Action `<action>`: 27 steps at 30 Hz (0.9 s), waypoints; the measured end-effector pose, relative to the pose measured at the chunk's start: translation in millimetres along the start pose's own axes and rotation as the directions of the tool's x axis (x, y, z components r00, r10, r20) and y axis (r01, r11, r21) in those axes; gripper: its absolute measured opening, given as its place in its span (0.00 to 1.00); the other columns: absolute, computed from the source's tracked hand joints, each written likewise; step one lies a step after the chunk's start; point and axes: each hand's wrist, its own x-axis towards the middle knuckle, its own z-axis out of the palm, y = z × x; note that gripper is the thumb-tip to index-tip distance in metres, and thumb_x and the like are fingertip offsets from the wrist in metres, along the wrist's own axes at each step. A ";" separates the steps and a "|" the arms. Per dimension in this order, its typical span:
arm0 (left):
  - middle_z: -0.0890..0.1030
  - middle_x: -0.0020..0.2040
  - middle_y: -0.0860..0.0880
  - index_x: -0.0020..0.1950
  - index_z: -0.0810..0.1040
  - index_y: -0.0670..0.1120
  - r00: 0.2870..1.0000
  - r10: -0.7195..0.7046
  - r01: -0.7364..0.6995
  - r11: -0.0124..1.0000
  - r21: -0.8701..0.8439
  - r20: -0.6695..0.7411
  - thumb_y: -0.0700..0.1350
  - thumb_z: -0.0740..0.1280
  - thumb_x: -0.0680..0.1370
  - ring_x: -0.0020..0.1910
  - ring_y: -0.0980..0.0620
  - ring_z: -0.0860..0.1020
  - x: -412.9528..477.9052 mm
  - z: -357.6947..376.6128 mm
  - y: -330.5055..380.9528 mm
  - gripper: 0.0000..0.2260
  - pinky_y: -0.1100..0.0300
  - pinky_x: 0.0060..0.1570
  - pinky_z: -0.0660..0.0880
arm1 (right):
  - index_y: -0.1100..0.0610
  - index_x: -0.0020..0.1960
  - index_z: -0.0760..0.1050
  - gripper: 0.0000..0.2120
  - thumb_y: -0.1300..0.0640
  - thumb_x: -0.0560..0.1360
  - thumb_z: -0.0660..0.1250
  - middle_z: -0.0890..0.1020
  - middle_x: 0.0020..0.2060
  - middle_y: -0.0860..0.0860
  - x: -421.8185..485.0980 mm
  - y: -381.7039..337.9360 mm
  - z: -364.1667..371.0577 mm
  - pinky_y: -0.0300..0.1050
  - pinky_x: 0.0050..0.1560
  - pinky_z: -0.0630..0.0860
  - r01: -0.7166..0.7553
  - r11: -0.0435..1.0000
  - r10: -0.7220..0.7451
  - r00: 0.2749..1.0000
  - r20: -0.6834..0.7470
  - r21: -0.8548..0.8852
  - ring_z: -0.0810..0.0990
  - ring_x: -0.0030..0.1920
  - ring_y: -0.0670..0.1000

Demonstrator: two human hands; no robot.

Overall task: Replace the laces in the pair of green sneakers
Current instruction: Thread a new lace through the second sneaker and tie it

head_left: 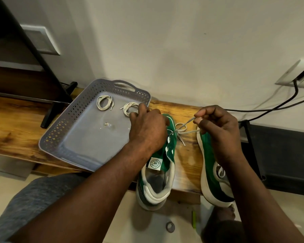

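- Two green sneakers sit on the wooden worktop (16, 123) with their toes towards the wall and their heels hanging over the near edge.
- The left sneaker (168, 155) stands upright, its opening and a white tongue label facing up.
- The right sneaker (209, 151) is tipped onto its side, its pale sole edge turned towards the other shoe.
- The left hand (147, 127) lies over the front of the left sneaker with its fingers curled down, gripping it. The fingertips themselves are hidden.
- The right hand (216, 123) is closed above the toe of the right sneaker and pinches a pale lace (189, 131) between thumb and forefinger.
- That lace runs from the left sneaker across the gap between the shoes to the right hand. It forms a loose loop there, and one tipped end hangs towards the worktop.
- A grey perforated tray (60, 130) with a handle slot sits on the worktop just left of the left sneaker.
- Two coiled laces (104, 102) lie apart from each other at the far end of the tray, one close to the left hand's knuckles. A small scrap lies near the tray's middle.
- A black stand foot (49, 116) rests on the worktop beside the tray.
- Dark cables (270, 109) run along the wall from a socket (298, 72) on the right.
- On the floor below are a small ring (170, 226), a thin yellow-green stick (194, 219) and a bare foot (225, 213).
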 end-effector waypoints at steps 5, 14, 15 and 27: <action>0.72 0.63 0.50 0.62 0.81 0.70 0.986 -0.058 0.096 0.963 -0.252 0.155 0.55 0.70 0.81 0.65 0.42 0.67 7.5 21.4 2.6 0.12 0.48 0.58 0.69 | 0.58 0.50 0.80 0.05 0.65 0.75 0.68 0.82 0.43 0.58 -2.1 -4.8 -3.5 0.41 0.40 0.76 0.075 0.995 -0.076 0.997 0.017 0.069 0.79 0.42 0.52; 0.79 0.53 0.52 0.53 0.83 0.64 0.993 -0.049 0.081 0.945 -0.316 0.106 0.55 0.72 0.80 0.64 0.47 0.71 6.2 26.1 0.7 0.04 0.49 0.59 0.73 | 0.57 0.49 0.80 0.08 0.64 0.77 0.63 0.81 0.40 0.51 5.7 -27.8 -7.0 0.46 0.43 0.70 0.104 0.884 -0.081 0.994 -0.069 0.455 0.78 0.43 0.51; 0.81 0.51 0.53 0.48 0.82 0.65 0.991 -0.053 0.092 0.934 -0.345 0.122 0.55 0.72 0.79 0.62 0.46 0.74 6.4 26.6 0.7 0.04 0.48 0.58 0.76 | 0.58 0.49 0.80 0.06 0.65 0.78 0.64 0.82 0.40 0.51 5.8 -24.4 -6.5 0.45 0.42 0.71 0.081 0.923 -0.051 0.995 -0.088 0.375 0.78 0.42 0.50; 0.85 0.44 0.57 0.45 0.83 0.56 0.995 0.094 -0.071 0.875 -0.478 0.023 0.48 0.73 0.79 0.48 0.55 0.81 5.4 16.9 7.0 0.04 0.50 0.51 0.81 | 0.48 0.57 0.82 0.06 0.50 0.81 0.71 0.83 0.50 0.40 3.1 19.6 8.4 0.38 0.51 0.74 -0.006 0.792 -0.004 1.000 -0.016 -0.611 0.80 0.52 0.41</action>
